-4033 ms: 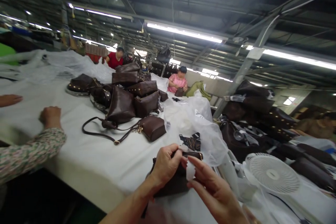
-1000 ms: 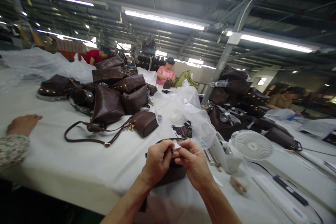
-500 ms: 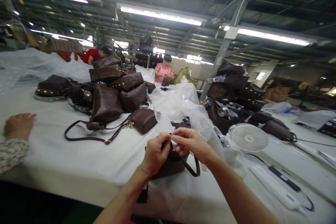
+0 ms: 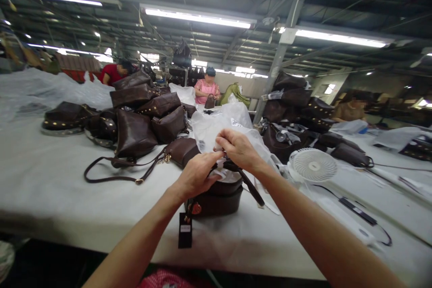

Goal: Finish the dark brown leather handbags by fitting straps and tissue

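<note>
In front of me on the table is a dark brown handbag [image 4: 219,200], upright, with white stuffing [image 4: 227,173] showing at its top. My left hand [image 4: 199,173] is closed over the bag's top edge, its fingers hiding what lies beneath. Just above it, my right hand [image 4: 238,148] pinches something small and pale, mostly hidden by the fingertips. A brown strap [image 4: 250,187] slopes down on the bag's right. From its left side hangs a black tag [image 4: 185,234], next to a round red piece [image 4: 195,208].
Brown bags [image 4: 137,132] are piled to the left, one trailing a long strap [image 4: 101,180]. Clear plastic wrap [image 4: 216,126] lies behind my hands. On the right are a white fan [image 4: 313,165] and another bag pile [image 4: 286,103]. Co-workers sit farther back.
My right hand has risen from the bag, and my left hand has flattened over its top. The bag's front and black tag now show. Another person's hand at the left has gone from view.
</note>
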### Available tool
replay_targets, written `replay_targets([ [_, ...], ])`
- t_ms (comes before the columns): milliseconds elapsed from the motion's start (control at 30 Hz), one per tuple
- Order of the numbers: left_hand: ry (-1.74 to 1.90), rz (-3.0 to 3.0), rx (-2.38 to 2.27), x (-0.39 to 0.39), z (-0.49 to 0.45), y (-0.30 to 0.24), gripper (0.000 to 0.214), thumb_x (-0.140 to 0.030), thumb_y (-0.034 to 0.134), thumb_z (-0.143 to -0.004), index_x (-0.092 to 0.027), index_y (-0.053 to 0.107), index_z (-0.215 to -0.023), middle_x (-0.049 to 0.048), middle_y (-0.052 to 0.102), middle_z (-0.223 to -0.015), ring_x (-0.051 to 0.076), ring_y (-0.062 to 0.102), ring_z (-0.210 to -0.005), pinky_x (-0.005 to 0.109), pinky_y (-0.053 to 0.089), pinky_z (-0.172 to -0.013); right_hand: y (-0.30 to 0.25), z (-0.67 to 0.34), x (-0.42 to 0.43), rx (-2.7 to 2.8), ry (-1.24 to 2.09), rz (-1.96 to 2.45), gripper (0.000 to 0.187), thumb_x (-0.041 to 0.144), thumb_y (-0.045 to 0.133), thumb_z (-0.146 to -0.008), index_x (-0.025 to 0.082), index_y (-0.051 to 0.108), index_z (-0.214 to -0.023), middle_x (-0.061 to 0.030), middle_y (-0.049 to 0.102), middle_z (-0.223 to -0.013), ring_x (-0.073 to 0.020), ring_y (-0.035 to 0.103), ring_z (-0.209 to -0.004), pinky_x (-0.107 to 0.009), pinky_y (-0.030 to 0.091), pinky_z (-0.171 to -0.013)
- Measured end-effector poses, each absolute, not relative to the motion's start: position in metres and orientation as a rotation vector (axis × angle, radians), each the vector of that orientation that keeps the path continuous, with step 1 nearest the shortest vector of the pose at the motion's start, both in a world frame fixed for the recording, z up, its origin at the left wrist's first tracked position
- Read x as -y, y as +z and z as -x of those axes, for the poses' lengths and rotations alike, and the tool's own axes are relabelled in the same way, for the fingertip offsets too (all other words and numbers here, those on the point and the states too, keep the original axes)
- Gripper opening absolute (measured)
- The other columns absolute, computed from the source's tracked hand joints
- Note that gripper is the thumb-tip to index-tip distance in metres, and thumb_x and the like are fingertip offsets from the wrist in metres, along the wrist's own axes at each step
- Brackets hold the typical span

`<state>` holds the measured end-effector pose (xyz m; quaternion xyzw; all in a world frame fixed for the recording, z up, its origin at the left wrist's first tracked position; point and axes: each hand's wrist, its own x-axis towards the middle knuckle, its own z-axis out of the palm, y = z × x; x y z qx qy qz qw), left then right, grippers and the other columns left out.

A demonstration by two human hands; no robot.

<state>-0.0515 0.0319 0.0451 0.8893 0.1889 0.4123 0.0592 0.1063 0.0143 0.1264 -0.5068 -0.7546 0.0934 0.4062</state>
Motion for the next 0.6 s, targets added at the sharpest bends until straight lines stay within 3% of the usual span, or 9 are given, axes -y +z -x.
replay_targets([
  [133,1.112,-2.673,-0.53,-0.029,0.047,0.06,0.041,-0.006,0.052,-0.082,-0.017,0.053,-0.122,0.0102,0.065,-0.116,0.024,0.062,-0.106,0.035,0.049,-0.091,0.14,-0.099,-0.023,1.786,0.192,1.295,0.013,0.021,0.049,-0.083,0.021,0.052,-0.071,0.0016,0.061,-0.065,-0.0147,0.057,-0.064,-0.027,0.042,-0.065],
  [233,0.949,-2.554,-0.407,-0.029,0.052,0.071,0.033,-0.009,0.055,-0.083,-0.017,0.057,-0.115,0.0065,0.068,-0.108,0.02,0.064,-0.097,0.029,0.049,-0.087,0.14,-0.097,-0.029,1.627,0.332,1.348,0.015,0.021,0.048,-0.087,0.021,0.051,-0.072,0.0011,0.06,-0.065,-0.0146,0.059,-0.061,-0.026,0.045,-0.06],
  [300,0.82,-2.511,-0.43,-0.034,0.056,0.076,0.027,-0.013,0.057,-0.084,-0.017,0.059,-0.11,0.004,0.069,-0.101,0.018,0.064,-0.09,0.027,0.048,-0.083,0.136,-0.098,-0.027,1.583,0.452,1.388,0.01,0.025,0.047,-0.089,0.02,0.055,-0.086,-0.0017,0.065,-0.074,-0.0162,0.063,-0.065,-0.026,0.049,-0.059],
  [333,0.773,-2.506,-0.45,-0.038,0.058,0.079,0.025,-0.014,0.058,-0.084,-0.017,0.059,-0.109,0.0035,0.07,-0.101,0.018,0.064,-0.089,0.027,0.048,-0.083,0.133,-0.1,-0.024,1.598,0.496,1.423,0.014,0.028,0.049,-0.089,0.018,0.056,-0.096,-0.0039,0.067,-0.081,-0.0177,0.065,-0.07,-0.027,0.05,-0.062],
  [400,0.714,-2.512,-0.464,-0.047,0.061,0.083,0.028,-0.015,0.057,-0.085,-0.018,0.058,-0.113,0.0035,0.069,-0.104,0.019,0.064,-0.092,0.028,0.047,-0.085,0.128,-0.105,-0.015,1.729,0.544,1.502,0.038,0.035,0.063,-0.083,0.016,0.053,-0.115,-0.0078,0.069,-0.094,-0.0215,0.067,-0.082,-0.03,0.052,-0.069],
  [467,0.67,-2.517,-0.45,-0.055,0.063,0.089,0.036,-0.012,0.055,-0.085,-0.018,0.053,-0.12,0.0033,0.068,-0.105,0.019,0.063,-0.092,0.029,0.048,-0.085,0.124,-0.111,-0.006,1.968,0.586,1.527,0.055,0.033,0.073,-0.073,0.016,0.051,-0.121,-0.0076,0.07,-0.099,-0.0226,0.066,-0.086,-0.028,0.051,-0.071],
  [500,0.656,-2.533,-0.459,-0.056,0.064,0.092,0.039,-0.011,0.055,-0.084,-0.019,0.05,-0.122,0.0027,0.068,-0.104,0.018,0.063,-0.091,0.029,0.048,-0.084,0.122,-0.114,-0.003,2.076,0.613,1.532,0.051,0.029,0.073,-0.073,0.016,0.054,-0.118,-0.006,0.07,-0.094,-0.0215,0.066,-0.081,-0.027,0.051,-0.068],
  [600,0.879,-2.697,-0.674,-0.042,0.062,0.101,0.04,-0.01,0.054,-0.083,-0.019,0.05,-0.122,0.0049,0.065,-0.107,0.021,0.061,-0.099,0.034,0.048,-0.088,0.122,-0.12,-0.002,2.24,0.621,1.639,0.014,0.021,0.058,-0.082,0.016,0.06,-0.095,-0.0021,0.066,-0.071,-0.0162,0.061,-0.058,-0.023,0.043,-0.051],
])
